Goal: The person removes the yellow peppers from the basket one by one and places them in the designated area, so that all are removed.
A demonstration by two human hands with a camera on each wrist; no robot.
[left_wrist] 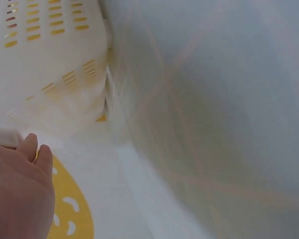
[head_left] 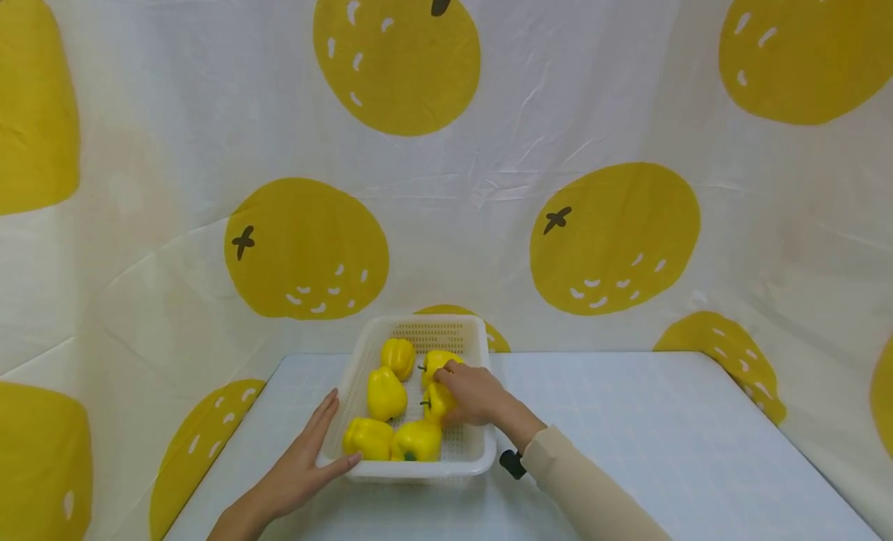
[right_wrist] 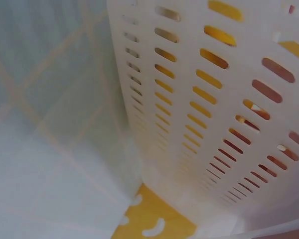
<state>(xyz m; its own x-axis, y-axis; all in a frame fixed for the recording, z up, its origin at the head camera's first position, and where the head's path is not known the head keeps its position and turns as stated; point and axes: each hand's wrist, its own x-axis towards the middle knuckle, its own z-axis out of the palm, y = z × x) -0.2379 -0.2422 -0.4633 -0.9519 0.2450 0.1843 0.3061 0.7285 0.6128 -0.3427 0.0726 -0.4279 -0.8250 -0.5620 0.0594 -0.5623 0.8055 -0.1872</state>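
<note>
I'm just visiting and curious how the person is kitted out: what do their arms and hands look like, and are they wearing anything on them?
Both hands are bare, with no gloves or rings that show. The right hand comes out of a long beige sleeve, and a small black device sits at that wrist. The left hand and its forearm are uncovered as far as the head view shows.

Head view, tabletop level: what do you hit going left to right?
Left hand on the basket's left rim → white slotted basket of yellow bell peppers → right hand gripping a pepper → beige sleeve.
</note>
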